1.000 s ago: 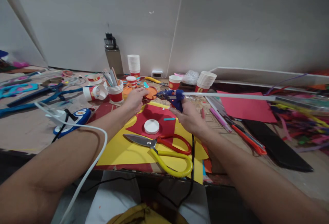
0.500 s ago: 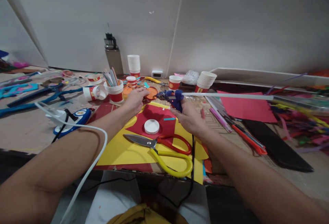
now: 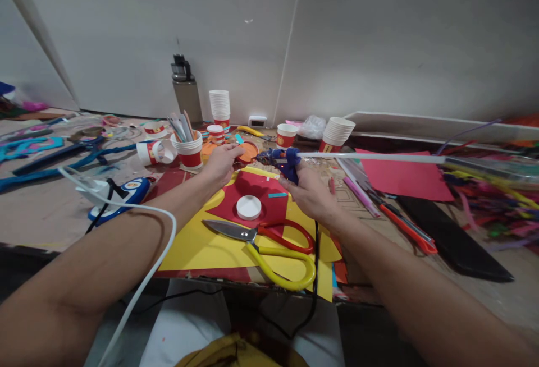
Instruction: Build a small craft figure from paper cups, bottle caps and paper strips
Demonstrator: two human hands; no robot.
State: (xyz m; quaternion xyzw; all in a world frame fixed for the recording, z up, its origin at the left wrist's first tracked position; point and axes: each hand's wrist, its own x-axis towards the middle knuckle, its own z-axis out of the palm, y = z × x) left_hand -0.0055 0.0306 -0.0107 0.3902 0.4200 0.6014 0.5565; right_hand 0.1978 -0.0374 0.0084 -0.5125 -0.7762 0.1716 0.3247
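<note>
My right hand [image 3: 309, 187] is wrapped round a blue glue gun [image 3: 286, 164], with a long white glue stick [image 3: 370, 157] out of its back. The gun's nozzle is beside an orange disc [image 3: 249, 152]. At the disc's left edge, my left hand [image 3: 222, 165] has its fingers pressed together on it, with a small light blue strip [image 3: 239, 138] by the fingertips. Below the hands, a white round lid [image 3: 249, 207] and another blue strip [image 3: 277, 195] lie on red paper [image 3: 227, 201], above yellow paper [image 3: 189, 249].
Large scissors [image 3: 252, 237] lie in front. Behind stand a cup of pens [image 3: 187, 151], stacked paper cups [image 3: 219, 108] and more cups [image 3: 337, 131]. A cutter [image 3: 408, 229] and black sheath [image 3: 455, 241] are at right; a power strip [image 3: 122, 198] and white cable [image 3: 155, 271] at left.
</note>
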